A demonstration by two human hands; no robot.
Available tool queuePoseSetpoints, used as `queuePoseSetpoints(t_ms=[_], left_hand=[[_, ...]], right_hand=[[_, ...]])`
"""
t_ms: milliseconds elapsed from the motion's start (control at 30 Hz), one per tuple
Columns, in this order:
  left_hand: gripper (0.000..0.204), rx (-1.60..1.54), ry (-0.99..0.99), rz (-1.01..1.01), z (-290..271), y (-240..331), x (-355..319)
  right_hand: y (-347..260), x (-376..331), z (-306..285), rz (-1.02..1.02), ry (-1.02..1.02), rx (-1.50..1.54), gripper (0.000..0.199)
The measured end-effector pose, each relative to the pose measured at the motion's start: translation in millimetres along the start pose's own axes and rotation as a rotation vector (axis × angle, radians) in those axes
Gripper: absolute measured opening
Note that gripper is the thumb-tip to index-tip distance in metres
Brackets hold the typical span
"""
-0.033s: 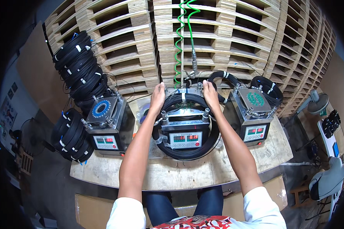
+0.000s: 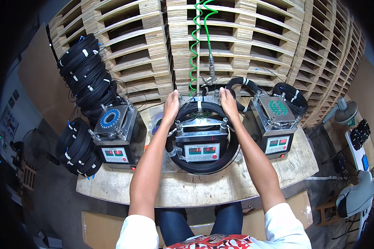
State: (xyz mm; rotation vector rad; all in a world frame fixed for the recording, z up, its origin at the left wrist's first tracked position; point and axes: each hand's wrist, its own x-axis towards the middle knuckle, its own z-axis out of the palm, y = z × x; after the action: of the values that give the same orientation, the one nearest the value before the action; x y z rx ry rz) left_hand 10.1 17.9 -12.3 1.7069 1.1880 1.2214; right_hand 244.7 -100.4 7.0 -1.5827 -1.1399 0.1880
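Observation:
In front of me a benchtop machine (image 2: pixel 201 152) with a digital display stands inside a hanging coil of black cable (image 2: pixel 232 153). A white tie (image 2: pixel 200 106) binds the coil's top. My left hand (image 2: pixel 171 108) is closed at the left rear corner of the machine's metal top plate (image 2: pixel 201 99), beside a corner post. At the right rear corner my right hand (image 2: pixel 228 104) is closed in the same way. Both forearms reach past the coil's sides. The undersides of my fingers are hidden. Green cable ends (image 2: pixel 201 117) show faintly within the coil.
A similar machine (image 2: pixel 112 137) with a blue ring stands left, another (image 2: pixel 274 124) with green dots right. Coils of black cable are piled at left (image 2: pixel 87 79); one more coil (image 2: pixel 291 97) lies at back right. A green spiral air hose (image 2: pixel 194 45) hangs before wooden pallets (image 2: pixel 237 41).
The lit digits on the machines' displays differ. My hands, the coil and the machines stay where they were.

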Motion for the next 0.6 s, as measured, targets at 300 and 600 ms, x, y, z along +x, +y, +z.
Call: queuePoseSetpoints(t_ms=[300,600], left_hand=[[0.049,0.022,0.107,-0.083,-5,8,-10],[0.04,-0.016,0.014,0.027,-3,0,-6]], right_hand=[[7,5,4,0.004,-0.082,0.063,0.052],[-8,-2,-1,0.035,-0.032,-0.023,0.055]])
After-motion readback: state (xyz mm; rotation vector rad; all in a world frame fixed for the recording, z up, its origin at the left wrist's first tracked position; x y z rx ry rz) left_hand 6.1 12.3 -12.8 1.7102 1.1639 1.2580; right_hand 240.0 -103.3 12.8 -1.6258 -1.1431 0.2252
